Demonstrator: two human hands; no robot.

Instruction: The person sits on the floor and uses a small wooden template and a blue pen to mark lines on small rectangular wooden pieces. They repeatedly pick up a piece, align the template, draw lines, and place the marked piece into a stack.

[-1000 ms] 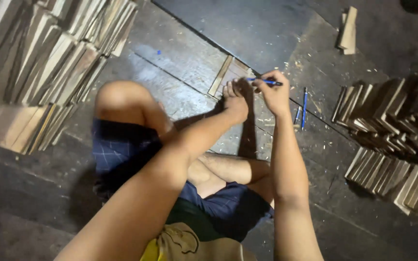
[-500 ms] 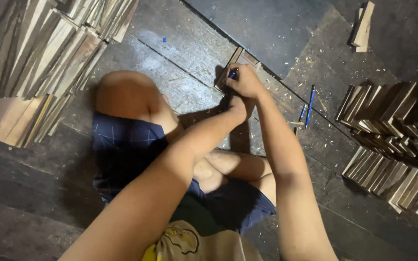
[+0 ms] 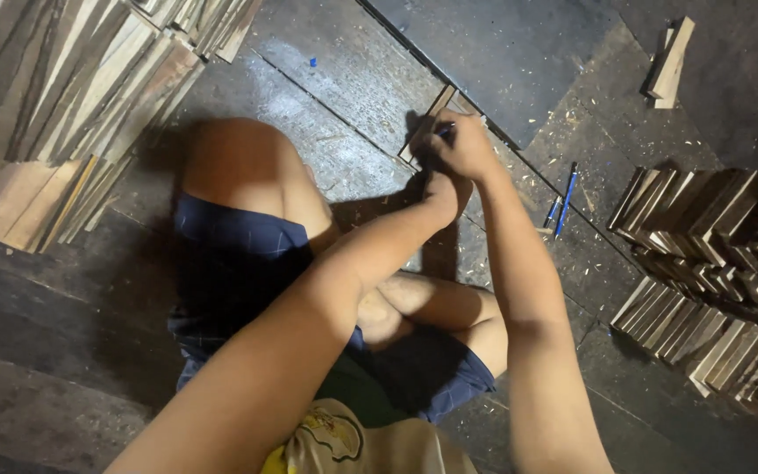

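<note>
I sit cross-legged on a dark floor. My right hand [image 3: 462, 145] grips a blue pen [image 3: 443, 130] with its tip down on a thin wooden strip [image 3: 432, 112] that lies on the floor in front of me. My left hand [image 3: 443, 191] sits just below the right hand and is mostly hidden by it. It seems to press down near the strip; I cannot see its fingers.
Stacks of wooden strips stand at the upper left [image 3: 72, 88] and at the right [image 3: 712, 254]. Two blue pens [image 3: 563, 204] lie on the floor right of my hands. A few loose wood pieces [image 3: 670, 63] lie at the top right. Wood shavings litter the floor.
My right hand brought the pen from held up in the air at the right down and left onto the strip. The left hand stayed by the strip.
</note>
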